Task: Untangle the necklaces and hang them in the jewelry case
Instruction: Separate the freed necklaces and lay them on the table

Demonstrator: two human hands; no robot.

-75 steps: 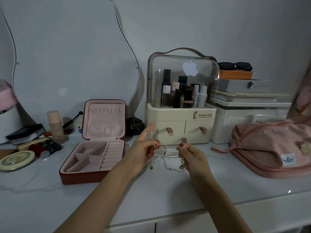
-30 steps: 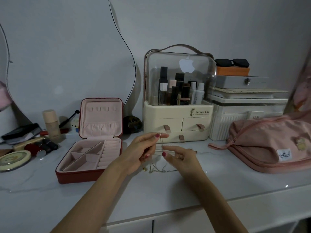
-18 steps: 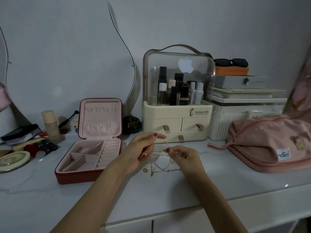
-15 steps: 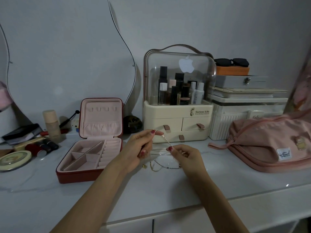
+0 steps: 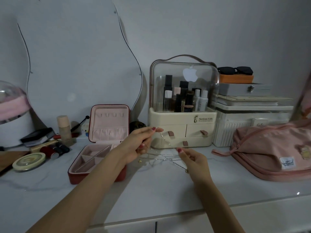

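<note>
Both hands [image 5: 134, 145] [image 5: 196, 159] pinch thin tangled necklaces [image 5: 165, 155].

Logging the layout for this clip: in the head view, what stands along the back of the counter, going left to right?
Beige foundation bottle → open red jewelry case with pink lining → cream cosmetics organizer with clear dome lid → white ribbed storage box → pink fabric zip bag.

2 hands [image 5: 134, 145] [image 5: 195, 159], 1 jewelry case [image 5: 101, 148], 1 makeup organizer [image 5: 182, 105], 1 pink bag [image 5: 272, 148], 1 pair of sunglasses [image 5: 235, 70].
</note>
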